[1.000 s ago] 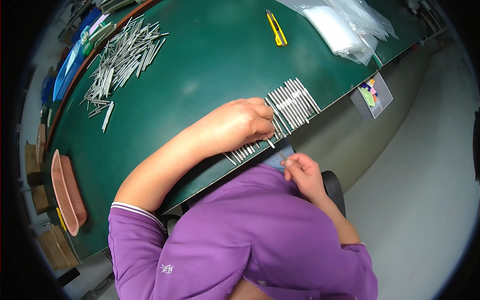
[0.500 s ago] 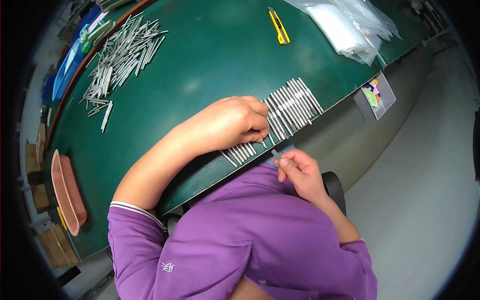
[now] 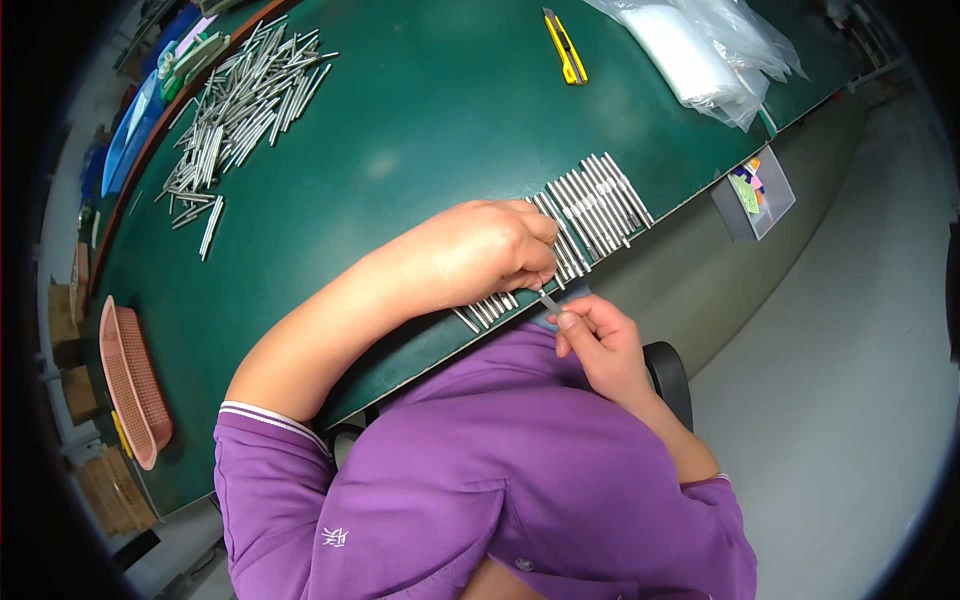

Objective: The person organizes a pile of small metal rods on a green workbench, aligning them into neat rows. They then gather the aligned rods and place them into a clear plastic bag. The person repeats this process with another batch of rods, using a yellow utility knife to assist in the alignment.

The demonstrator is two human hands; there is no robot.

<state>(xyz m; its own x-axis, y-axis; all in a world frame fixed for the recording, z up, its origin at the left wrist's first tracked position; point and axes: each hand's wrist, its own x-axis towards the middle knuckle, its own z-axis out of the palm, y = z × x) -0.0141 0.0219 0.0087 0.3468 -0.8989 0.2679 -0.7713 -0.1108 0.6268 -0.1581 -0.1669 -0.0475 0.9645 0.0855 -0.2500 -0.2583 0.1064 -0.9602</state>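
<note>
With bent fingers pressed together, my left hand [image 3: 500, 248] grips a thin metal rod [image 3: 541, 291] whose end shows below the fingertips at the table's front edge. My right hand [image 3: 604, 345] pinches a small flat grey strip [image 3: 552, 304] between thumb and fingers, just off that edge. The strip's tip is at the rod's end; whether they touch is hard to tell. Right of my left hand, several silver rods [image 3: 600, 205] lie side by side in a row. More rods [image 3: 487, 312] stick out from under the left hand's wrist, partly hidden by it.
A loose heap of metal rods [image 3: 245, 105] covers the far left of the green table [image 3: 400, 110]. A yellow utility knife [image 3: 566, 48] and clear plastic bags [image 3: 690, 60] lie at the back. A pink basket [image 3: 135, 385] stands at the left; a grey bin [image 3: 765, 200] hangs by the right edge.
My left hand has shifted a little to the right, bringing the rod's end to the strip's tip. My right hand stays nearly in place.
</note>
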